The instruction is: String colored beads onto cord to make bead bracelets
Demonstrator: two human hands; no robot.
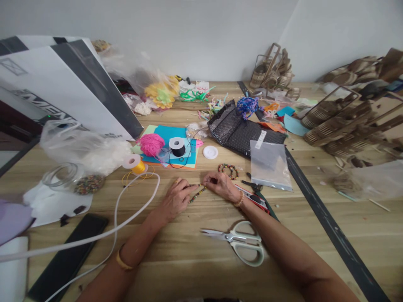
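A strand of small multicoloured beads (198,194) lies in a narrow loop on the wooden table between my two hands. My left hand (178,197) is closed on the left side of the strand, its thumb hidden and a ring on one finger. At the strand's other end, the fingertips of my right hand (223,186) are pinched together on it; the exact grip is too small to make out. Just beyond my right hand sits a coiled bead bracelet (232,167). Scissors (242,240) with pale handles lie between my forearms.
Left of my hands are a yellow cord spool (137,167), a white cable (94,239), a phone-like black slab (69,256) and loose beads (89,184). Ahead are a black cord spool (177,147), pink yarn (152,144) and a white lid (210,152). A utility knife (253,197) lies by my right wrist.
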